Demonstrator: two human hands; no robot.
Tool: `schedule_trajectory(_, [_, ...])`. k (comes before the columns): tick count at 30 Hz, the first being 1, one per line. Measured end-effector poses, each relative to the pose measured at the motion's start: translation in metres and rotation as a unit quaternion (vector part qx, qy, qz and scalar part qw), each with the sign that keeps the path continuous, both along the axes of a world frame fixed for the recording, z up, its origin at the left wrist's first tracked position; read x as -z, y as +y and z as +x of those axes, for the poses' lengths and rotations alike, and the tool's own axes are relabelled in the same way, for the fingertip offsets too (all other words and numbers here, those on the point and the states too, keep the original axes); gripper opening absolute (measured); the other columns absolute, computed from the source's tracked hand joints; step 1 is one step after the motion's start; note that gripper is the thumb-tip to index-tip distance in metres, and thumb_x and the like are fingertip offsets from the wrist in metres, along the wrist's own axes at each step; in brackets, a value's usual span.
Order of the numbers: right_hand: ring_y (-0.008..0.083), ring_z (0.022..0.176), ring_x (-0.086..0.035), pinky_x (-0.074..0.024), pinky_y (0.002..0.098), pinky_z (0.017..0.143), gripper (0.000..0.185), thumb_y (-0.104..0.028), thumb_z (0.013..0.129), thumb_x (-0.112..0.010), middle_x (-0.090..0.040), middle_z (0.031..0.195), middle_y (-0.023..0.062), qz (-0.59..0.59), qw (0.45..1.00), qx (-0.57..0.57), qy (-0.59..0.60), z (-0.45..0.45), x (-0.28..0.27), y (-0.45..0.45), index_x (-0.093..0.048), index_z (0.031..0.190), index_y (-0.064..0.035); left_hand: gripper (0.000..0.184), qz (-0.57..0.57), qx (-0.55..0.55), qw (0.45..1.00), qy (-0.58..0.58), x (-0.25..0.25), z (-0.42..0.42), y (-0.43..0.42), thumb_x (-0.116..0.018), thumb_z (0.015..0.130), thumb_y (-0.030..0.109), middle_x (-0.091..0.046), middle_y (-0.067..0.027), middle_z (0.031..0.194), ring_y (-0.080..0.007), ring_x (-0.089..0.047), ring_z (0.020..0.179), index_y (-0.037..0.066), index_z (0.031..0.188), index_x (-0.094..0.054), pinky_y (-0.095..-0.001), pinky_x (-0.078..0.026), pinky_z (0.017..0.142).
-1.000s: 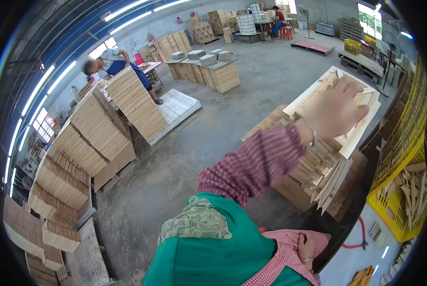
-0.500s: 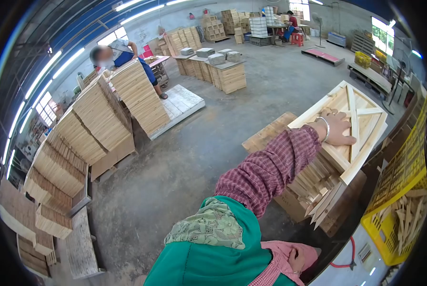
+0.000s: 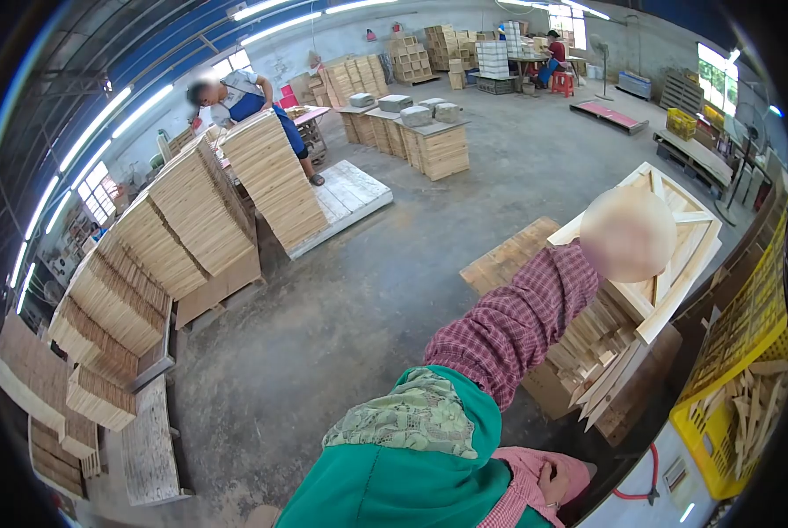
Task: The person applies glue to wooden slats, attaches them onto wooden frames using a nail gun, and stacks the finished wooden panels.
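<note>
My left hand [image 3: 627, 233] reaches out over a pale wooden frame with crossed slats [image 3: 695, 251]; a round blur hides its fingers, so its grip is unclear. The frame lies on a stack of wooden pieces [image 3: 587, 343], some with pointed ends. Low in the view, my right hand [image 3: 552, 484] rests against the pink cloth [image 3: 574, 471] near my body. Its fingers are too small and partly covered to read.
At right, a yellow crate [image 3: 711, 449] holds wood scraps beside red-handled pliers [image 3: 651, 484]. Tall stacks of boards [image 3: 183, 220] line the left. A co-worker in a blue apron [image 3: 249, 104] leans over a stack; another person [image 3: 554, 57] sits at the back.
My left hand came down from above the frame onto it within the last second. The view has shifted, so the surroundings sit a little further right and lower. My right hand has stayed near the pink cloth.
</note>
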State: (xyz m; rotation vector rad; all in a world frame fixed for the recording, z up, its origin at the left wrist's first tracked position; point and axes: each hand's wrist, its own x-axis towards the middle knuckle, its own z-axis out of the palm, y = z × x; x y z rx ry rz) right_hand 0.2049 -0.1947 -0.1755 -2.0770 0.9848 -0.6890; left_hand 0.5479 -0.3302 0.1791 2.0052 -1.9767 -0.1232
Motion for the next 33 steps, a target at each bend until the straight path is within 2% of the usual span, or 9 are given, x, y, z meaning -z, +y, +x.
schedule_trajectory(4, [0.0319, 0.092, -0.059, -0.046, 0.0378, 0.085, 0.016, -0.009, 0.082, -0.057, -0.065, 0.095, 0.0149, 0.037, 0.999, -0.011, 0.005, 0.001, -0.009, 0.001, -0.065, 0.093, -0.001, 0.076, -0.008, -0.002, 1.0, 0.007, 0.001, 0.001, 0.0, -0.049, 0.077, 0.068, -0.037, -0.0163, 0.142, -0.0338, -0.032, 0.133, 0.012, 0.127, -0.056, -0.0521, -0.022, 0.106])
schedule_trajectory(13, [0.0306, 0.091, -0.06, -0.0463, 0.0373, 0.085, 0.014, -0.008, 0.081, -0.058, -0.065, 0.093, 0.0144, 0.061, 0.998, -0.001, 0.011, -0.008, 0.01, -0.004, -0.066, 0.091, -0.002, 0.075, -0.024, -0.002, 0.999, 0.021, 0.005, 0.004, -0.005, -0.052, 0.074, 0.068, -0.044, -0.0145, 0.137, -0.0328, -0.036, 0.13, 0.011, 0.123, -0.059, -0.0514, -0.026, 0.104])
schedule_trajectory(16, [0.0297, 0.09, -0.061, -0.0471, 0.0364, 0.084, 0.014, -0.01, 0.081, -0.059, -0.066, 0.092, 0.0143, 0.118, 0.992, 0.016, 0.033, -0.007, 0.0, -0.002, -0.067, 0.09, -0.0028, 0.073, -0.028, -0.005, 0.999, 0.017, 0.003, 0.004, -0.004, -0.052, 0.073, 0.066, -0.048, -0.0121, 0.131, -0.0307, -0.039, 0.126, 0.012, 0.121, -0.06, -0.0505, -0.025, 0.103])
schedule_trajectory(17, [0.0297, 0.09, -0.061, -0.0471, 0.0364, 0.084, 0.014, -0.01, 0.081, -0.059, -0.066, 0.092, 0.0143, 0.116, 0.992, 0.02, 0.034, -0.008, 0.004, -0.003, -0.067, 0.09, -0.0028, 0.072, -0.026, -0.007, 1.0, 0.016, 0.004, 0.003, -0.004, -0.051, 0.073, 0.066, -0.05, -0.0108, 0.128, -0.0297, -0.041, 0.124, 0.013, 0.121, -0.061, -0.0501, -0.025, 0.103])
schedule_trajectory(20, [0.0206, 0.07, -0.064, -0.0497, 0.0323, 0.065, 0.014, -0.01, 0.083, -0.06, -0.066, 0.08, 0.0117, 0.027, 0.999, -0.025, 0.013, -0.012, 0.018, -0.007, -0.066, 0.092, -0.0014, 0.072, -0.031, -0.008, 0.999, 0.018, 0.003, 0.001, -0.002, -0.051, 0.073, 0.066, -0.05, -0.0122, 0.128, -0.0306, -0.042, 0.123, 0.012, 0.12, -0.061, -0.049, -0.028, 0.102])
schedule_trajectory(28, [0.0256, 0.076, -0.064, -0.0502, 0.0339, 0.071, 0.02, -0.015, 0.082, -0.062, -0.067, 0.083, 0.0158, 0.027, 0.999, 0.004, 0.042, -0.012, -0.024, 0.015, -0.066, 0.094, 0.0009, 0.073, -0.038, 0.017, 0.998, 0.052, 0.002, 0.005, -0.004, -0.05, 0.074, 0.067, -0.055, -0.0131, 0.123, -0.031, -0.045, 0.121, 0.011, 0.118, -0.063, -0.0502, -0.032, 0.098])
schedule_trajectory(33, [0.0259, 0.08, -0.064, -0.05, 0.0341, 0.074, 0.02, -0.014, 0.082, -0.062, -0.067, 0.085, 0.0166, 0.026, 0.999, 0.012, 0.032, -0.017, -0.027, 0.023, -0.066, 0.095, 0.0013, 0.07, -0.059, 0.007, 0.997, 0.048, 0.005, 0.005, -0.009, -0.051, 0.074, 0.067, -0.059, -0.0158, 0.12, -0.033, -0.05, 0.116, 0.01, 0.112, -0.066, -0.0498, -0.036, 0.096])
